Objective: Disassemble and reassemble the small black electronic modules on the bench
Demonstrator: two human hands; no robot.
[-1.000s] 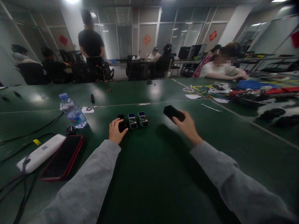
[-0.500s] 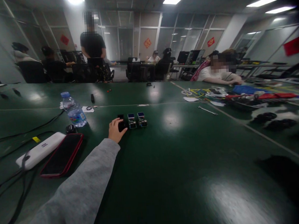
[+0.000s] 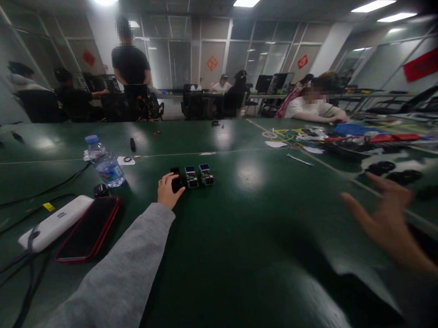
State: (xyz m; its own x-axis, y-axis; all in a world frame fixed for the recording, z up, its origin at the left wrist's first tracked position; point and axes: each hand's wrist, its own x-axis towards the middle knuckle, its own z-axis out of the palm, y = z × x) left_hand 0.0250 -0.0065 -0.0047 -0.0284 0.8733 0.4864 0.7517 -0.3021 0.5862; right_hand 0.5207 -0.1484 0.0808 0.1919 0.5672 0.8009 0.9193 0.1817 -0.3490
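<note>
From the left, a white power bank (image 3: 55, 224) and a red-cased phone (image 3: 88, 228) lie side by side, with a water bottle (image 3: 105, 162) behind them. My left hand (image 3: 167, 191) rests with its fingers closed around the black module (image 3: 176, 181), first in a row with two blue-topped modules (image 3: 199, 176). I would keep that grip steady and low. My right hand (image 3: 387, 221) hangs spread and empty above the green table (image 3: 245, 241).

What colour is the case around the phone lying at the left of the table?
Red: the dark-screened phone has a red case, seen in the head view.
</note>
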